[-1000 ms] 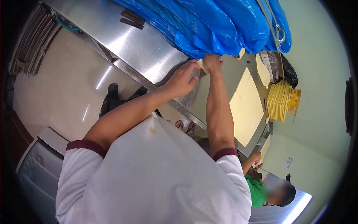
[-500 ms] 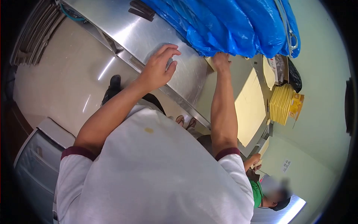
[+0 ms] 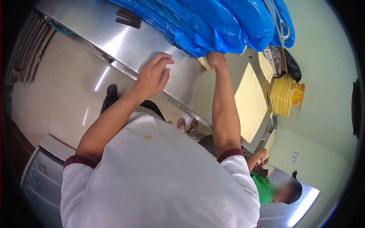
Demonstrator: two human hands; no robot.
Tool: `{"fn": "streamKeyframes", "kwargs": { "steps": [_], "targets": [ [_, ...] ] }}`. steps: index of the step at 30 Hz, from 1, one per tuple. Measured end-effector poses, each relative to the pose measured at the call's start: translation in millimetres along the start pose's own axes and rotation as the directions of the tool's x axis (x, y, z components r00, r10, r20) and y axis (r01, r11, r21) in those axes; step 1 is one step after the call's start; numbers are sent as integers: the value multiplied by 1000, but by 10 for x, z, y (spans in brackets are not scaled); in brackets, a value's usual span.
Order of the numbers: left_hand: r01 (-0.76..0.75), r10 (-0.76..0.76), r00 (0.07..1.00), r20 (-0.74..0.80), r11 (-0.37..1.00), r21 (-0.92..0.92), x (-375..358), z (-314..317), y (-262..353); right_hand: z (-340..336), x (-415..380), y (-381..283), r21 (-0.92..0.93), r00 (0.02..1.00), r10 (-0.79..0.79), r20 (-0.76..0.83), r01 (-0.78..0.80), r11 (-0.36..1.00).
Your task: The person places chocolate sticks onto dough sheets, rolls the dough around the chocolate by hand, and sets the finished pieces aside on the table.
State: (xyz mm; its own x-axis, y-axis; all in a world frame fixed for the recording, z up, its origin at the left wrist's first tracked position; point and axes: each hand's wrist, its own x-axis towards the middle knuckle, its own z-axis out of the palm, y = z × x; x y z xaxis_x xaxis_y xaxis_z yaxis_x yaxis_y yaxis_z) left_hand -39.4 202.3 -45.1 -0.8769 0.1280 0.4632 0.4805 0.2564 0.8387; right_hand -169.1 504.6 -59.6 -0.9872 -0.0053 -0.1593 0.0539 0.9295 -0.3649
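Observation:
My left hand (image 3: 154, 76) hovers over the near part of the steel table (image 3: 125, 45), empty, its fingers apart and loosely curved. Farther right, my right hand (image 3: 216, 60) reaches to the lower edge of a blue plastic cover (image 3: 213, 26); its fingers are hidden there. Against that hand's left side is a pale yellow block-like piece (image 3: 205, 63), partly tucked under the plastic. I cannot tell whether the hand grips it. A large flat pale yellow sheet (image 3: 250, 104), like rolled dough, lies to the right of my right forearm.
Dark flat strips (image 3: 128, 18) lie on the table at upper left. By the wall stand a yellow stack (image 3: 281, 95) and a box with a black bag (image 3: 292, 68). A co-worker in a green shirt (image 3: 261, 188) handles pale material at lower right. Stacked cardboard (image 3: 28, 49) is far left.
The view has shifted slightly, moving the table and cover up and left. More of the pale block shows beside my right hand. My left hand keeps its open, curved shape.

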Motion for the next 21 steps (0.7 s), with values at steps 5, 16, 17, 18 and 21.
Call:
{"fn": "streamKeyframes", "kwargs": {
  "steps": [5,16,17,18,21],
  "targets": [
    [60,-60,997,44,998,-9,11,1,30,-8,-338,-593,-240,954,287,-93,-301,923],
    [60,-62,994,90,998,23,30,95,204,-284,-271,-607,-138,965,259,-42,-262,955],
    [61,-63,994,85,998,31,32,168,241,-253,-280,-542,-155,959,276,-62,-283,947],
    [81,-84,992,93,996,29,16,288,226,-338,-357,-692,-172,952,293,-83,-304,937],
    [68,-71,997,37,995,77,77,653,330,-86,-412,-708,-80,963,247,-104,-256,963]
  ]
}}
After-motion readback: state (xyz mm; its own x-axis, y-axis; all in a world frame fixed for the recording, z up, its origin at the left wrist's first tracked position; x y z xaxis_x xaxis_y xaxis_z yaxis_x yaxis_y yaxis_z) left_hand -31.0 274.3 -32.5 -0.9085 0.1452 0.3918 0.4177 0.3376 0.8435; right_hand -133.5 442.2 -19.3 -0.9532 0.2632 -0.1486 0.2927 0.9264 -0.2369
